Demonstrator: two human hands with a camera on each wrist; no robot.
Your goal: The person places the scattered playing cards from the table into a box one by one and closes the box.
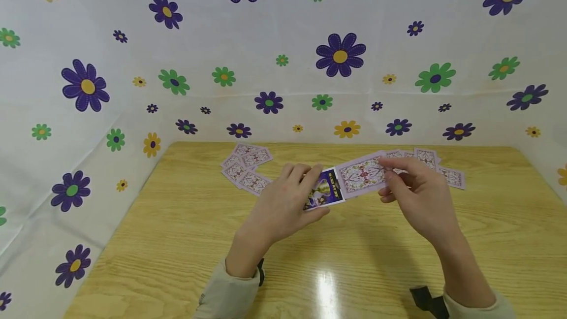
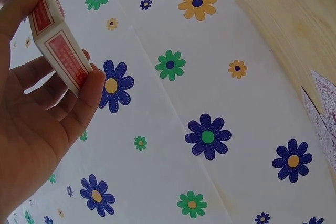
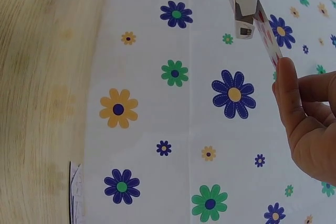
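Note:
My left hand (image 1: 296,197) grips a card box (image 1: 324,189) with a dark purple picture on its face, held above the middle of the wooden table (image 1: 186,240). In the left wrist view the box (image 2: 54,41) shows red panels between thumb and fingers of that hand (image 2: 37,129). My right hand (image 1: 398,183) pinches a lilac patterned card stack (image 1: 362,174) that sticks out of the box's right end. The right wrist view shows the box's open end (image 3: 242,4), the thin edge of the cards (image 3: 269,38) and the right hand (image 3: 310,124) on them.
Loose lilac-backed cards lie face down in two groups at the table's far side, one on the left (image 1: 246,167) and one on the right (image 1: 445,171). A white cloth with printed flowers (image 1: 283,53) walls in the table behind and on both sides.

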